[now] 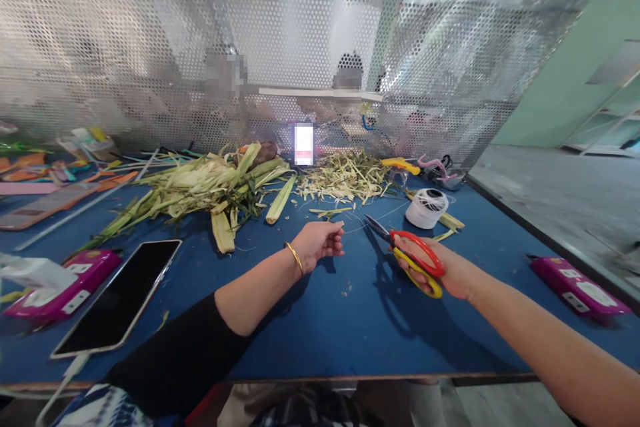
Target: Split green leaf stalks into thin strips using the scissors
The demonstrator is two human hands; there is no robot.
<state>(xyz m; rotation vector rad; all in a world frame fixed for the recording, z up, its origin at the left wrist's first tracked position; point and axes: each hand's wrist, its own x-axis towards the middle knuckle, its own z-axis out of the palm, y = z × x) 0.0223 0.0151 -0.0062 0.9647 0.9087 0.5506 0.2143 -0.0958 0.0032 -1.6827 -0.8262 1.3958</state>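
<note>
At the lower left of the frame a dark-screened smartphone [120, 300] lies on the blue table [320, 337] with a white cable plugged into its near end, a purple packet [103, 270] just beside it; another purple packet [580, 285] lies toward the right edge. In the middle of the frame the left hand [320, 245], a gold bangle [294, 259] at its wrist, has thumb and forefinger pinched together on a fine pale thread [357, 229], the other fingers curled loosely. Just right of it, the right hand [453, 268] grasps the red and yellow handles of a pair of scissors [393, 237], whose blades point to the upper left, near the thread. A white spool [425, 215] stands a little beyond the right hand. Farther up the frame, a heap of pale green leafy stalks [200, 180] spreads left of centre, shredded strips [345, 177] are piled at centre, and a yellow-handled tool [403, 165] lies just right of them. Behind everything rises a perforated metal screen [310, 33], with a green wall [555, 80] at the upper right
</note>
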